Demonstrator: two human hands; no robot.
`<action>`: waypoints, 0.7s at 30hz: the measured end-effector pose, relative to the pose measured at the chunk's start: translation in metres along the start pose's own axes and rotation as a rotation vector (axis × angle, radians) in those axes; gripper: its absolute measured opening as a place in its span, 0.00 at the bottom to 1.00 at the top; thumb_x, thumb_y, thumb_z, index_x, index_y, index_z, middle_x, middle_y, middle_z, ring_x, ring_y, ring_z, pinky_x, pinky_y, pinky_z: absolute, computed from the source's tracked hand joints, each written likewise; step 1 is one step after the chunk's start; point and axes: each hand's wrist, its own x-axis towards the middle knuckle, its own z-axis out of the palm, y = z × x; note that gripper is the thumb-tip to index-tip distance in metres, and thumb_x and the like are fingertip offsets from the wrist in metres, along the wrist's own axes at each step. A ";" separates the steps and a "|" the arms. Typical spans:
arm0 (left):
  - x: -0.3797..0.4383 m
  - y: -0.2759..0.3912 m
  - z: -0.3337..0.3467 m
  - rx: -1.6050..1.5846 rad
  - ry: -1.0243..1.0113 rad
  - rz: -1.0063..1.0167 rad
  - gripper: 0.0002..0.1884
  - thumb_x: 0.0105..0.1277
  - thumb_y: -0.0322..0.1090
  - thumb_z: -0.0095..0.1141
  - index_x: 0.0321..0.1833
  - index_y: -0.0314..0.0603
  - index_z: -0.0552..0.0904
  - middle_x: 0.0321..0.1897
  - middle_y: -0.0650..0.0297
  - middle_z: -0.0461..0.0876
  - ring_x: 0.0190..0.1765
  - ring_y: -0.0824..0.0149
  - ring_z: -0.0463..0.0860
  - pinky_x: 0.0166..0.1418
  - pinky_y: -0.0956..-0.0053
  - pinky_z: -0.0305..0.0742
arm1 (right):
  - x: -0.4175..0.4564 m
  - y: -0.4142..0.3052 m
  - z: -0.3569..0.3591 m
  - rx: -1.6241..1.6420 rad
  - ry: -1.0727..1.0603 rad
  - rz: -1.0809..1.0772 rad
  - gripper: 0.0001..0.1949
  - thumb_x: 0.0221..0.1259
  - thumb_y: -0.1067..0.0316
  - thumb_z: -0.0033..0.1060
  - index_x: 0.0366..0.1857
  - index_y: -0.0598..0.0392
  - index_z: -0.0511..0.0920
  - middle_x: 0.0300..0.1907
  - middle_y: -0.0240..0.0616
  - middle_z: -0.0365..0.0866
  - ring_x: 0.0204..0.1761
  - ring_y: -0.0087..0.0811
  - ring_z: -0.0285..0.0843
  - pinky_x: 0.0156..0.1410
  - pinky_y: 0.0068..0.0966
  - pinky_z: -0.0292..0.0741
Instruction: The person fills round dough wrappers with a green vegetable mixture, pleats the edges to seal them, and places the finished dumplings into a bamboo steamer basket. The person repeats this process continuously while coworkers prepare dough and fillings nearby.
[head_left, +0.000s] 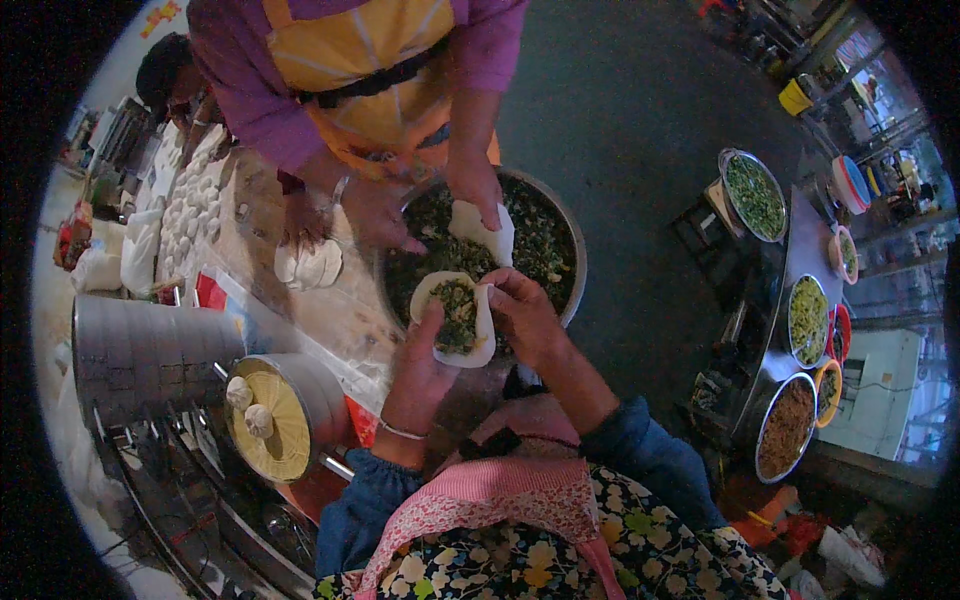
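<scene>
A round dough wrapper (486, 341) heaped with chopped green filling (455, 315) rests in my left hand (421, 367), whose thumb lies over its left edge. The fingers of my right hand (529, 319) pinch the wrapper's upper right rim. Just beyond is a large metal basin (576, 247) of dark green filling. Over that basin, another person's hand (476, 184) holds a second white wrapper (487, 229). That person's other hand (375, 217) hangs above the basin's left side.
A steamer tier (315, 390) with two pleated buns (259, 421) stands at lower left, beside stacked steamers (150, 360). Flattened wrappers (309, 266) lie on the floured table (262, 187) under a further hand (304, 221). Bowls of fillings (808, 322) line a metal counter at right.
</scene>
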 end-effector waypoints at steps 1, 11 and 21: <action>0.000 0.001 0.000 0.031 -0.009 0.005 0.22 0.67 0.44 0.52 0.60 0.43 0.70 0.53 0.61 0.77 0.55 0.64 0.77 0.57 0.65 0.75 | 0.000 0.000 0.000 0.014 0.001 0.001 0.10 0.63 0.71 0.52 0.46 0.56 0.75 0.39 0.33 0.78 0.39 0.24 0.77 0.44 0.23 0.76; 0.000 0.003 0.002 0.454 0.067 0.057 0.24 0.67 0.41 0.53 0.63 0.42 0.66 0.53 0.63 0.74 0.54 0.69 0.75 0.54 0.71 0.73 | -0.001 -0.012 0.004 -0.429 -0.069 -0.175 0.10 0.62 0.73 0.52 0.47 0.57 0.74 0.36 0.30 0.76 0.35 0.19 0.72 0.40 0.18 0.72; 0.004 0.008 0.030 0.848 -0.032 0.193 0.22 0.66 0.36 0.49 0.62 0.39 0.68 0.52 0.62 0.73 0.53 0.70 0.72 0.56 0.75 0.67 | 0.004 -0.031 0.010 -0.701 -0.083 -0.314 0.06 0.59 0.73 0.55 0.39 0.59 0.76 0.31 0.32 0.76 0.32 0.20 0.73 0.38 0.20 0.72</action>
